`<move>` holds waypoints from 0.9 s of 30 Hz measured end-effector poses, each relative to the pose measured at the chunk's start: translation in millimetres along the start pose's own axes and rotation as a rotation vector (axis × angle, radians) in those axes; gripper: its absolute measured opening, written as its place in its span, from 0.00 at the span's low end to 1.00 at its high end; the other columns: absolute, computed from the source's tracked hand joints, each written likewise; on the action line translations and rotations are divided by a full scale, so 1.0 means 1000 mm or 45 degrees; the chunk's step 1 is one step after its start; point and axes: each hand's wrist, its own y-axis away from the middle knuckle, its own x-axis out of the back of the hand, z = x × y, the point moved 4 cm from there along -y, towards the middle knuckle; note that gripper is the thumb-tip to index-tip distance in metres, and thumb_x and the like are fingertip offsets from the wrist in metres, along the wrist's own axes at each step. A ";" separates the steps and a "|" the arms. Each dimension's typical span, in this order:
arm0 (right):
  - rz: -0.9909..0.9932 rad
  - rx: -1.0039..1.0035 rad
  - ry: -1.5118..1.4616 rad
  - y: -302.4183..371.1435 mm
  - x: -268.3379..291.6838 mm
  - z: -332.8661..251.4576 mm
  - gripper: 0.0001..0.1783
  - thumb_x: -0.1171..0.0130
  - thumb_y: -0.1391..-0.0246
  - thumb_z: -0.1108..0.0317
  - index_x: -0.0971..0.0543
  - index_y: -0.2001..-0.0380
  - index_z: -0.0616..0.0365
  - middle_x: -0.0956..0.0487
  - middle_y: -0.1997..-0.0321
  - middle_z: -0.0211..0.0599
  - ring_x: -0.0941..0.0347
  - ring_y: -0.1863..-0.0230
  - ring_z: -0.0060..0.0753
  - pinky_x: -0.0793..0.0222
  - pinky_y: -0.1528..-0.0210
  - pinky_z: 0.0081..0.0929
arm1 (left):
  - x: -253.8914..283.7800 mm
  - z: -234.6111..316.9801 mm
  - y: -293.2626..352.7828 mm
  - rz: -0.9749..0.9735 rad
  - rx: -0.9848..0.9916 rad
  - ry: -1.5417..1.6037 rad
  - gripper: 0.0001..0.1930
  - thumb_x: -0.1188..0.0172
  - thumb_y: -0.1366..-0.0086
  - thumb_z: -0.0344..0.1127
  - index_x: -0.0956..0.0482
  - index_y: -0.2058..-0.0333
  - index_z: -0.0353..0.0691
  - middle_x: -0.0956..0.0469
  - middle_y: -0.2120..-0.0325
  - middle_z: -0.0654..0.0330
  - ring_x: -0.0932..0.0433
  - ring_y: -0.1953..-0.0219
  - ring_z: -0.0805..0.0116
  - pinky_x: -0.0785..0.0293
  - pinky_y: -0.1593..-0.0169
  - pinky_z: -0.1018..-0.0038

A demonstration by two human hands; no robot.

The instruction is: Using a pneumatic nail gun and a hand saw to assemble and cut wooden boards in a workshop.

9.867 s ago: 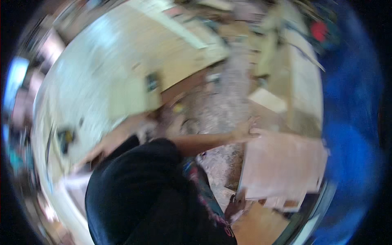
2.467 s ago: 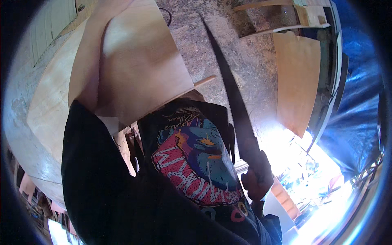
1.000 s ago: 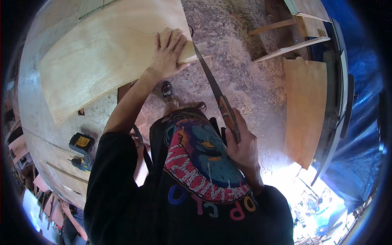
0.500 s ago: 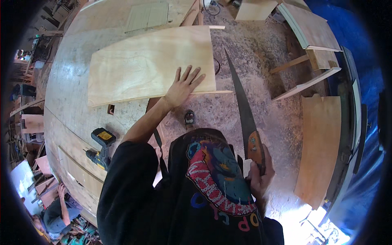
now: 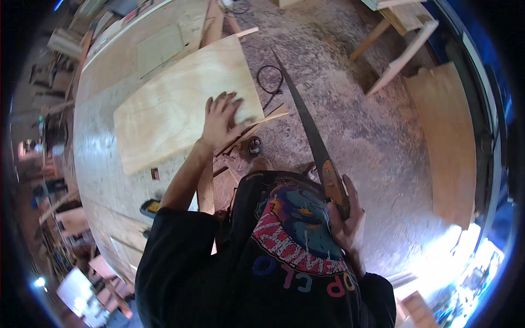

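A pale plywood panel (image 5: 175, 104) lies on the large work table, with thin wooden strips along two of its edges. The near strip (image 5: 276, 116) and the far strip (image 5: 249, 32) stick out past its right end. My left hand (image 5: 219, 123) is over the panel near its near right corner, fingers apart and slightly bent, smeared by motion; whether it touches the wood I cannot tell. In my right hand (image 5: 350, 221) is a handsaw (image 5: 306, 117), gripped by its brown wooden handle. Its long dark blade points up and away, to the right of the panel and apart from it.
The work table (image 5: 93, 136) fills the left side. A cordless drill (image 5: 150, 208) on it is partly hidden by my sleeve. A black cable (image 5: 271, 81) loops on the dusty floor near my foot (image 5: 255, 146). At right are a plywood sheet (image 5: 448, 142) and a wooden frame (image 5: 402, 63).
My view has turned, so the panel appears more slanted. My left hand has gone from lying flat to bent fingers in motion. The handsaw stays in my right hand.
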 end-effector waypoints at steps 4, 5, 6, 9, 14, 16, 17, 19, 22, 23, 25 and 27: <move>0.060 -0.426 -0.138 0.012 -0.037 0.002 0.31 0.43 0.46 0.67 0.37 0.39 0.61 0.19 0.58 0.52 0.21 0.58 0.32 0.27 0.59 0.27 | -0.005 -0.063 -0.070 0.410 0.098 0.147 0.19 0.41 0.41 0.49 0.23 0.55 0.45 0.24 0.58 0.56 0.28 0.52 0.56 0.37 0.49 0.58; 0.055 -0.437 -0.119 0.013 -0.049 0.009 0.31 0.43 0.46 0.67 0.37 0.39 0.61 0.19 0.58 0.52 0.21 0.58 0.32 0.27 0.59 0.27 | -0.013 -0.090 -0.093 0.468 0.159 0.117 0.18 0.41 0.41 0.49 0.22 0.58 0.44 0.24 0.59 0.55 0.28 0.53 0.54 0.36 0.51 0.56; 0.110 -0.294 -0.083 0.015 -0.059 0.013 0.31 0.43 0.46 0.68 0.36 0.39 0.61 0.19 0.61 0.50 0.22 0.62 0.29 0.27 0.62 0.26 | -0.021 -0.114 -0.121 0.515 0.124 0.198 0.19 0.41 0.41 0.51 0.23 0.59 0.43 0.24 0.58 0.52 0.28 0.52 0.51 0.35 0.50 0.55; 0.209 -0.436 -0.129 0.024 -0.090 -0.001 0.30 0.43 0.48 0.70 0.35 0.41 0.63 0.18 0.69 0.44 0.24 0.71 0.21 0.29 0.69 0.21 | -0.038 -0.161 -0.184 0.622 0.448 0.043 0.25 0.42 0.43 0.56 0.23 0.57 0.41 0.26 0.55 0.48 0.27 0.52 0.48 0.34 0.48 0.56; 0.260 -0.424 0.162 0.040 -0.111 -0.018 0.29 0.41 0.52 0.72 0.31 0.44 0.66 0.18 0.69 0.44 0.25 0.73 0.20 0.30 0.70 0.21 | -0.049 -0.190 -0.182 0.218 0.552 0.190 0.29 0.54 0.36 0.57 0.19 0.72 0.34 0.21 0.73 0.43 0.22 0.69 0.43 0.26 0.62 0.55; 0.236 -0.529 0.124 0.047 -0.116 -0.010 0.29 0.40 0.52 0.72 0.30 0.45 0.67 0.18 0.67 0.46 0.24 0.71 0.23 0.28 0.68 0.23 | -0.049 -0.193 -0.177 0.303 0.367 0.011 0.31 0.53 0.37 0.59 0.19 0.75 0.32 0.22 0.76 0.41 0.22 0.71 0.42 0.27 0.64 0.55; 0.259 -0.427 0.179 0.048 -0.116 -0.008 0.29 0.40 0.53 0.72 0.30 0.46 0.68 0.18 0.64 0.49 0.22 0.67 0.28 0.27 0.65 0.26 | -0.045 -0.195 -0.176 0.294 0.399 0.011 0.31 0.53 0.37 0.59 0.19 0.75 0.32 0.22 0.76 0.41 0.22 0.71 0.42 0.27 0.64 0.55; 0.275 -0.349 0.227 0.053 -0.117 -0.007 0.28 0.40 0.53 0.71 0.30 0.46 0.68 0.19 0.61 0.51 0.20 0.64 0.33 0.26 0.62 0.29 | -0.035 -0.192 -0.173 0.197 0.461 0.072 0.33 0.52 0.38 0.61 0.20 0.78 0.31 0.23 0.79 0.41 0.22 0.73 0.42 0.27 0.65 0.55; 0.217 -0.487 0.221 0.060 -0.120 0.005 0.29 0.39 0.53 0.70 0.30 0.46 0.68 0.20 0.59 0.54 0.20 0.60 0.41 0.25 0.58 0.32 | -0.027 -0.198 -0.156 0.187 0.423 -0.002 0.33 0.51 0.39 0.62 0.20 0.79 0.31 0.24 0.80 0.40 0.22 0.74 0.43 0.27 0.66 0.55; 0.228 -0.456 0.196 0.064 -0.121 0.010 0.30 0.39 0.53 0.70 0.30 0.46 0.68 0.20 0.59 0.54 0.20 0.60 0.41 0.25 0.58 0.33 | -0.029 -0.198 -0.154 0.184 0.418 -0.005 0.33 0.51 0.39 0.62 0.20 0.79 0.31 0.24 0.80 0.40 0.22 0.74 0.43 0.27 0.66 0.55; 0.227 -0.420 0.164 0.068 -0.119 0.011 0.30 0.38 0.53 0.70 0.30 0.46 0.69 0.20 0.59 0.55 0.20 0.60 0.42 0.25 0.58 0.33 | -0.023 -0.193 -0.148 0.170 0.347 -0.061 0.34 0.51 0.40 0.63 0.21 0.80 0.32 0.24 0.80 0.40 0.22 0.74 0.43 0.28 0.67 0.54; 0.124 -0.458 0.245 0.063 -0.121 0.005 0.30 0.37 0.53 0.70 0.31 0.46 0.69 0.20 0.58 0.55 0.20 0.60 0.43 0.25 0.58 0.34 | -0.021 -0.186 -0.144 0.154 0.349 -0.056 0.33 0.51 0.40 0.62 0.21 0.80 0.32 0.24 0.80 0.41 0.22 0.74 0.44 0.27 0.67 0.54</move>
